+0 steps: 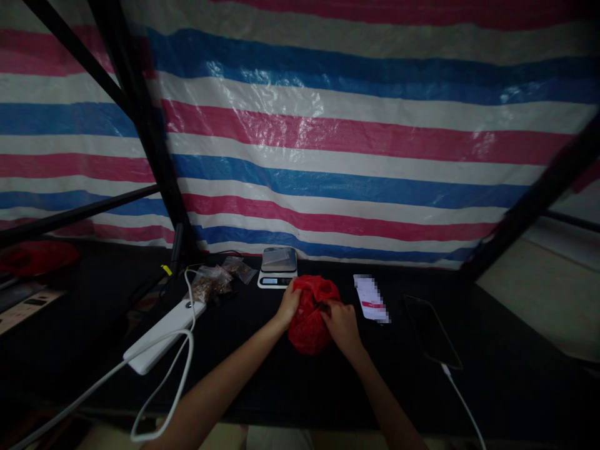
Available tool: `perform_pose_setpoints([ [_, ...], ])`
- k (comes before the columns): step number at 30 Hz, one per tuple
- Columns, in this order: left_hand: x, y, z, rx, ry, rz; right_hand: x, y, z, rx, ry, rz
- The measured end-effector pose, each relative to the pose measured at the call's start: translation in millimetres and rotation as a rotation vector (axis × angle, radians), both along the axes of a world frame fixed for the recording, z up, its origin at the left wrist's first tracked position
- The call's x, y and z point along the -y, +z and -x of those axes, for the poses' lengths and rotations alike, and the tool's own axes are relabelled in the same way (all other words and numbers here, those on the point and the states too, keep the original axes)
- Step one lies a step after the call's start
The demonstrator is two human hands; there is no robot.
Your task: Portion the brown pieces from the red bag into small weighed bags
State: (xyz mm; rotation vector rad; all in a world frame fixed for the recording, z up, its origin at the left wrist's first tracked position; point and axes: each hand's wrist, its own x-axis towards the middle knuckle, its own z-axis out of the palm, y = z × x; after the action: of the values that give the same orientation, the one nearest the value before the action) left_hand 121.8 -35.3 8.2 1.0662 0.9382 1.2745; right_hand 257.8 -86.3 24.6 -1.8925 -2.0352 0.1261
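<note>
The red plastic bag (308, 319) lies on the black table (253, 381), directly between my hands. My left hand (288, 304) is closed on its left side. My right hand (342, 326) holds its upper right in a narrow pinch, and my fingers hide the exact hold. Caution: a slipped grip could throw the bag forward against the scale (279, 265), just ahead of my left hand. A hard pull left could disturb the clear bags (210, 282) or the power strip (164, 334). A swing right could reach the phone (432, 331).
</note>
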Motion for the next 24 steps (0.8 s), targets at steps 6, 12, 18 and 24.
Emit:
perform_pose_setpoints([
  [6, 2, 2.4, 8, 0.211, -0.045, 0.251, -9, -17.8, -14, -0.459, 0.075, 0.048],
  [12, 24, -1.0, 18, 0.243, -0.026, 0.465, -6, 0.8, -20, -0.815, 0.307, 0.096],
  [18, 18, 31.0, 66, -0.103, 0.214, -0.089, -6, 35.6, -30, -0.768, 0.309, -0.001],
  [24, -86, 68.0, 110, -0.662, -0.030, -0.458, -42, 58.0, -33, -0.712, 0.319, -0.092],
])
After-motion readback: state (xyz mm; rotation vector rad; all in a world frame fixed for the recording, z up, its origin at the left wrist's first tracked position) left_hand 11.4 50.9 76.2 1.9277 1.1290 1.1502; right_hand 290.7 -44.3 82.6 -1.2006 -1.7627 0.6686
